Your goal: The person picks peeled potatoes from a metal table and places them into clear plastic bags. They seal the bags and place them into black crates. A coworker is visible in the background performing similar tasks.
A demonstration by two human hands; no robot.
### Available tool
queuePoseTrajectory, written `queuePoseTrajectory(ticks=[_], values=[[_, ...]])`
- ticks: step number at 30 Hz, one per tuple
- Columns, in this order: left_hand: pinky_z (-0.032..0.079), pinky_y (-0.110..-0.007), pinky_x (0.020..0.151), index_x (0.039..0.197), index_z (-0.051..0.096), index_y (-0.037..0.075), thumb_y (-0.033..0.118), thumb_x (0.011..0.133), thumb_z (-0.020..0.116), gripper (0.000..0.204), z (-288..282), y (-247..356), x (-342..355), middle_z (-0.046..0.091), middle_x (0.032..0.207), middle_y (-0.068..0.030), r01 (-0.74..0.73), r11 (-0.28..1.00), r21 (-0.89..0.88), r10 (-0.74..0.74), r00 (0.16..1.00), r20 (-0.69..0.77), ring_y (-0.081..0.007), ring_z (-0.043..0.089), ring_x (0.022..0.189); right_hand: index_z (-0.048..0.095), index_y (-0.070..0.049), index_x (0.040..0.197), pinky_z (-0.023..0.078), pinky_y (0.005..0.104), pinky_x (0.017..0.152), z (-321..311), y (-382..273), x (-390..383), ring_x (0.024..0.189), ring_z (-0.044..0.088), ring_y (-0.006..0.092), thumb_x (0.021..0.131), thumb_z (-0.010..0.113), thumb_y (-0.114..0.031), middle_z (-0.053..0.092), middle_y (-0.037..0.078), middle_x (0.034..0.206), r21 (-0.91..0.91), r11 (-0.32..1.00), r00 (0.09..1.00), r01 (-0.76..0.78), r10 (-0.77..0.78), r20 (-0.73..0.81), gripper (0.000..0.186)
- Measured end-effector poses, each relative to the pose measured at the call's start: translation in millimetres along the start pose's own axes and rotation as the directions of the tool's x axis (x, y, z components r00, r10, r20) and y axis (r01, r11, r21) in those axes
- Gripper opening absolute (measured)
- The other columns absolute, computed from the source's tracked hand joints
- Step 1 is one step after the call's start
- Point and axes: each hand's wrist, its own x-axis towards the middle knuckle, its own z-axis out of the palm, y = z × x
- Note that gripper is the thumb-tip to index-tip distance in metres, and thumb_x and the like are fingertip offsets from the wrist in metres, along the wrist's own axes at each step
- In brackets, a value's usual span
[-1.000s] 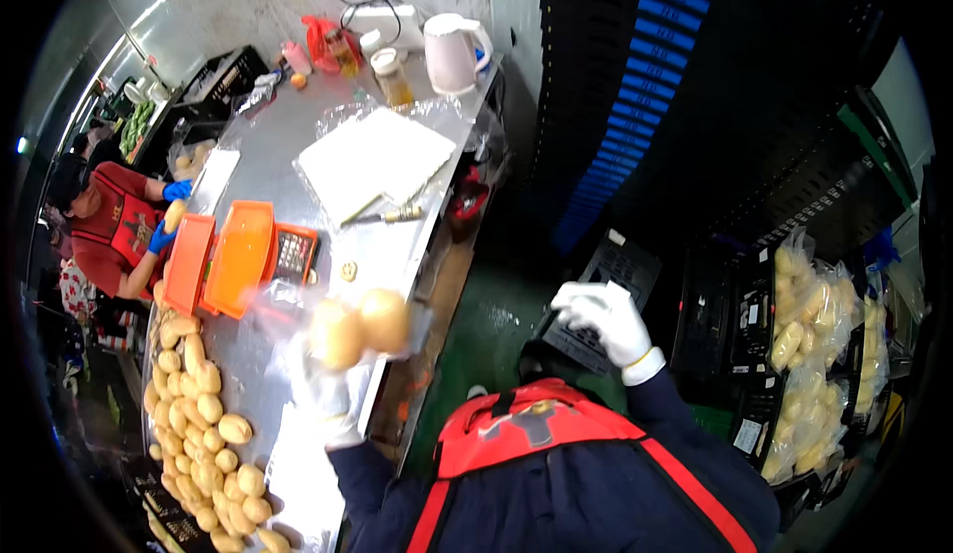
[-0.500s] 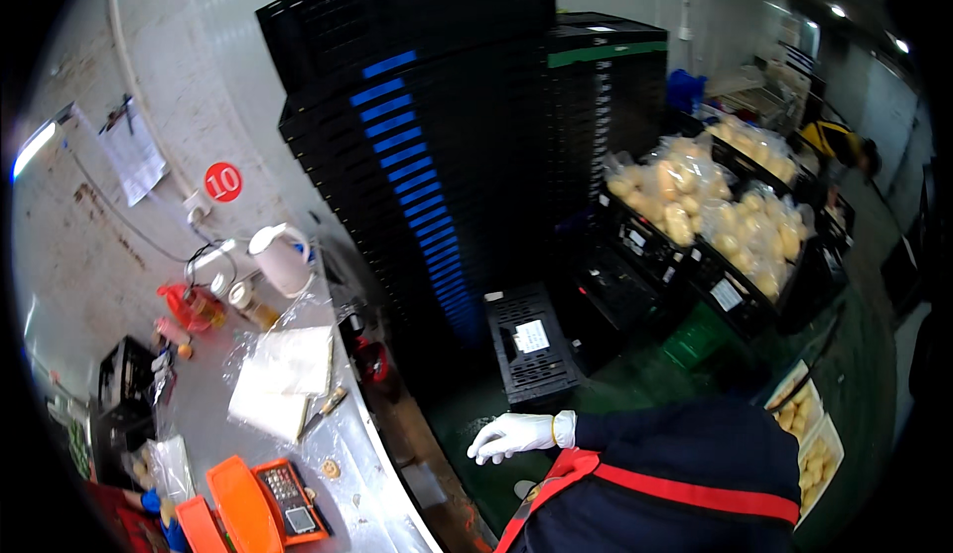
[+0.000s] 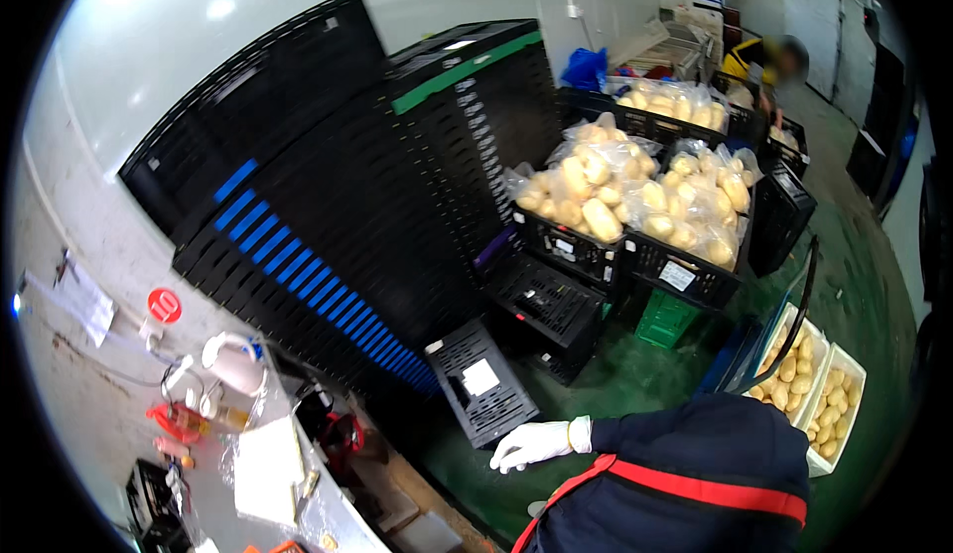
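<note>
My right hand [image 3: 531, 444], in a white glove, hangs over the green floor in front of a black crate [image 3: 454, 374] lying low. Its fingers are loosely bent and apart, with nothing visible in them. My left hand is out of view. To the right of my dark sleeve, two white boxes of potatoes [image 3: 834, 414] stand by a black bar-like handle. Black crates [image 3: 675, 280] beyond are piled with clear bags of potatoes [image 3: 680, 215].
Tall stacks of black crates [image 3: 248, 126] line the wall. At lower left is a steel table [image 3: 347, 518] with a kettle [image 3: 233, 364] and white sheets [image 3: 266, 469]. A green crate [image 3: 663, 317] sits low. A person in yellow [image 3: 749, 62] bends at the back right.
The view has swung from the table and co-worker toward the crates and back aisle. My left hand, earlier holding round produce in plastic, has left the view. My right hand stays out over the floor.
</note>
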Motion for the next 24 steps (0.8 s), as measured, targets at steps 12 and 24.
queuePoseTrajectory(ticks=[12,24], values=[[0.043,-0.035,0.11,0.141,0.056,-0.005,0.024,0.107,0.051,0.044,53,140,61,0.055,0.148,-0.0136,-0.203,0.946,0.254,0.309,0.803,-0.509,-0.0225,0.054,0.13,0.071,-0.003,0.119,0.056,0.0309,0.078,-243,8,-123,0.082,0.068,0.0145,0.101,0.06,-0.027,0.076,0.008,0.103,-0.13,0.989,0.932,0.069,-0.11,-0.346,0.033],[0.045,-0.036,0.109,0.127,0.068,0.001,0.007,0.097,0.064,0.03,281,369,173,0.069,0.129,-0.0134,-0.897,0.235,0.374,0.924,0.325,0.2,-0.0257,0.063,0.122,0.069,-0.009,0.122,0.056,0.041,0.083,-422,-157,-143,0.089,0.071,0.0298,0.097,0.064,-0.025,0.074,0.012,0.099,-0.929,0.369,0.604,-0.034,-0.733,-0.313,0.03]])
